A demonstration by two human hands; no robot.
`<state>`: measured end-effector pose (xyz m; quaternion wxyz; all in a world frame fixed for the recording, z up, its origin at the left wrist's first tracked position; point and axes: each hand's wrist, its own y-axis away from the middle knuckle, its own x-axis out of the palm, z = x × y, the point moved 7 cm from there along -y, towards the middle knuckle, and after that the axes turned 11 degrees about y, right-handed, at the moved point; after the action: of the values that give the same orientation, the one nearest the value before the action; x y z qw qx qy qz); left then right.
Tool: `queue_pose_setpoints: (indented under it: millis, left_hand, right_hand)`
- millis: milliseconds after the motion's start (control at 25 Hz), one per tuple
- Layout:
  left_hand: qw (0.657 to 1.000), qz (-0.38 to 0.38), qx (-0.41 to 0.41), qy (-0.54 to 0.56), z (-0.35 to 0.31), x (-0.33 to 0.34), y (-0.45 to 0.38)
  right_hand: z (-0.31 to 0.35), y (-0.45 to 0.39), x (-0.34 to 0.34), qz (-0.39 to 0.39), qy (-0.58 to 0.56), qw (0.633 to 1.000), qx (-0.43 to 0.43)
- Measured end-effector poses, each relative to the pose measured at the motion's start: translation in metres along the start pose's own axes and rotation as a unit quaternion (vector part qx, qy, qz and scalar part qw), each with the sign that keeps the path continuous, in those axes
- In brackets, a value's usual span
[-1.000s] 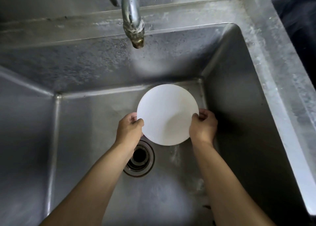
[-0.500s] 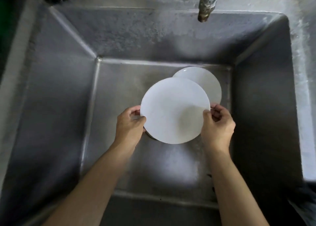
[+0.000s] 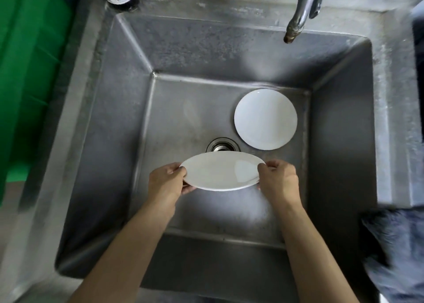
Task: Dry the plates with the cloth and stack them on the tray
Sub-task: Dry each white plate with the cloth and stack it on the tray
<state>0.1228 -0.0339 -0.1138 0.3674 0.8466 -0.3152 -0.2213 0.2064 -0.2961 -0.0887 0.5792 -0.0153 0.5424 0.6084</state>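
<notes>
The plate [image 3: 221,171], flat over the drain a second ago, is now lifted and tilted toward the person, left hand [image 3: 166,181] and right hand [image 3: 278,180] pinching its opposite edges, leaving a second plate [image 3: 265,119] on the sink [image 3: 183,109] floor, neither dried yet.

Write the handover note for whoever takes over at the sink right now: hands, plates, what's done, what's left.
Left hand grips the left rim of the held white plate; right hand grips its right rim.
The plate is held tilted above the sink floor, partly covering the drain.
A second white plate lies flat on the sink floor, back right, untouched.
A grey cloth lies on the right counter edge. No tray is in view.
Done: one plate lifted. Left: dry both plates, then stack them on the tray.
</notes>
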Motion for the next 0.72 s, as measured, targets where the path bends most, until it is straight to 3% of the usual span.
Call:
queue_pose_setpoints:
  millis: [320, 520, 720]
  left_hand:
    - [0.968, 0.012, -0.122, 0.220, 0.003, 0.011, 0.053]
    - [0.974, 0.045, -0.095, 0.200, -0.020, 0.022, 0.091]
    - [0.980, 0.069, -0.056, 0.176, -0.044, 0.031, 0.134]
  right_hand:
    - [-0.009, 0.065, 0.001, -0.007, -0.145, 0.988, -0.052]
    - [-0.021, 0.103, -0.020, -0.020, -0.219, 0.974, -0.055]
    - [-0.026, 0.131, -0.066, -0.057, -0.198, 0.974, -0.092]
